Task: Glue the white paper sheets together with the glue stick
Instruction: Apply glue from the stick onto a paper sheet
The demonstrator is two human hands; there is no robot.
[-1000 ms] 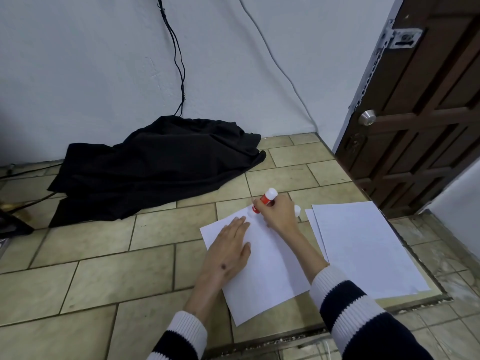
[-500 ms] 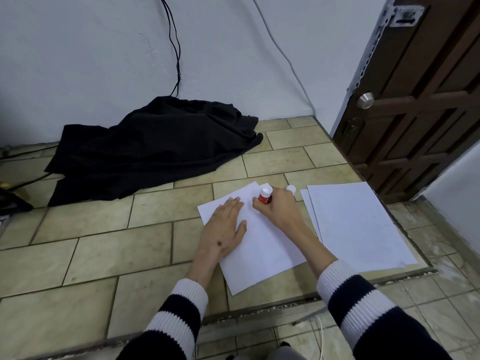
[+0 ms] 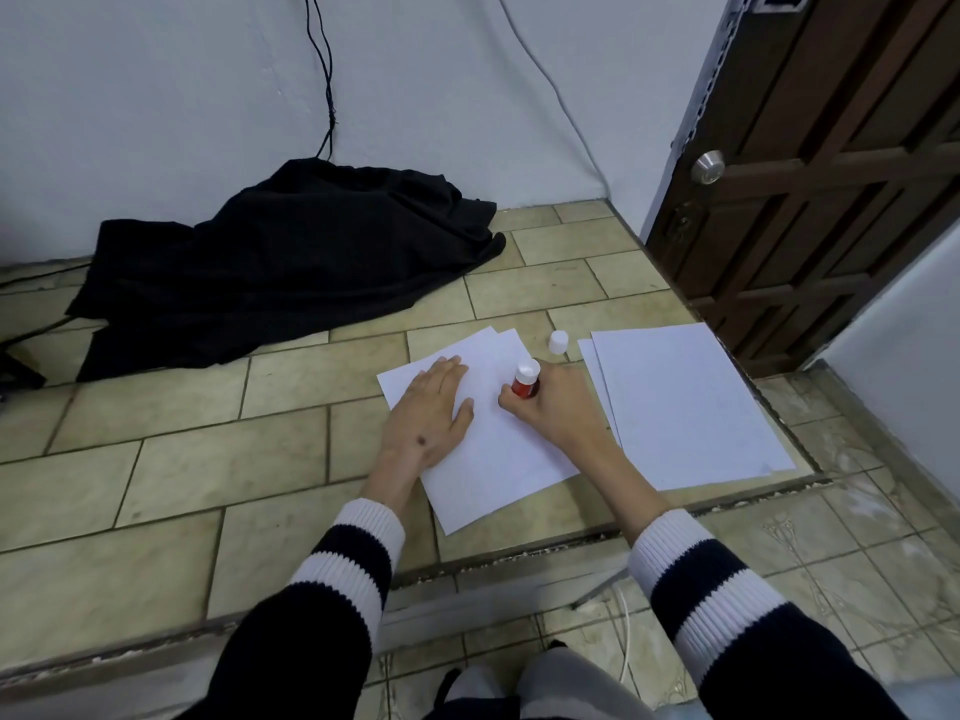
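Observation:
A white paper sheet (image 3: 498, 459) lies tilted on the tiled platform, with the corner of a second sheet showing beneath its far edge. My left hand (image 3: 434, 413) presses flat on its left part, fingers straight. My right hand (image 3: 556, 407) grips a red glue stick (image 3: 525, 379) with a white end, held upright against the sheet near its far right side. The stick's tip is hidden by my fingers. The white cap (image 3: 558, 341) stands on the tile just beyond. A stack of white sheets (image 3: 685, 407) lies to the right.
A black cloth (image 3: 291, 267) is heaped against the wall at the back left, with cables hanging above it. A brown wooden door (image 3: 831, 174) stands at the right. The platform's front edge (image 3: 519, 556) drops to a lower tiled floor near my knees.
The glue stick has gone from tilted at the sheet's far edge to upright, a little nearer to me. My left hand stays flat on the sheet. The camera has tilted down.

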